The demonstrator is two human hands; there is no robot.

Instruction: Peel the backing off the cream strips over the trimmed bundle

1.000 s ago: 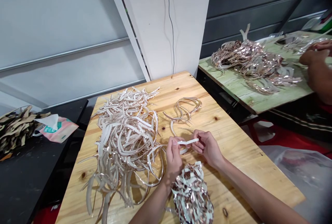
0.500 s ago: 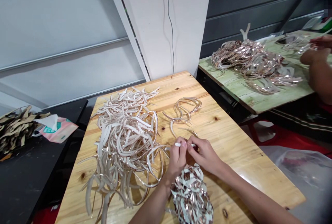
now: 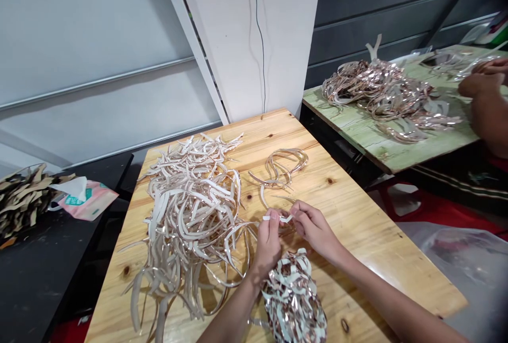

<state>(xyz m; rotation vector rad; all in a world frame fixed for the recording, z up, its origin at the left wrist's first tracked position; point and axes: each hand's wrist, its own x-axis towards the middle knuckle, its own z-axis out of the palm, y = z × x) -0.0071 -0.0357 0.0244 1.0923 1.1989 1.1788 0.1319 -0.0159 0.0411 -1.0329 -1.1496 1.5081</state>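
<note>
My left hand (image 3: 270, 234) pinches a narrow white-backed strip (image 3: 283, 219) between thumb and fingers, just above the wooden table (image 3: 349, 226). The strip's other end is in the pinched fingers of my right hand (image 3: 311, 225), so a short stretch spans the gap. Below my hands lies an oblong bundle (image 3: 294, 298) of white and shiny rose-gold folded strips. To the left of my hands spreads a large tangled heap of similar strips (image 3: 194, 210). A few loose curled strips (image 3: 286, 165) rest beyond my hands.
A black table (image 3: 39, 274) at left holds brown strips (image 3: 24, 195) and a pink tissue pack (image 3: 89, 198). At right, a green table (image 3: 400, 158) carries a shiny strip pile (image 3: 384, 89); another person's hands (image 3: 484, 75) are there. A clear plastic bag (image 3: 464, 258) sits below.
My hands have drawn slightly apart, and more of the white strip shows between them. The right hand has turned a little. The other person's hands have shifted slightly.
</note>
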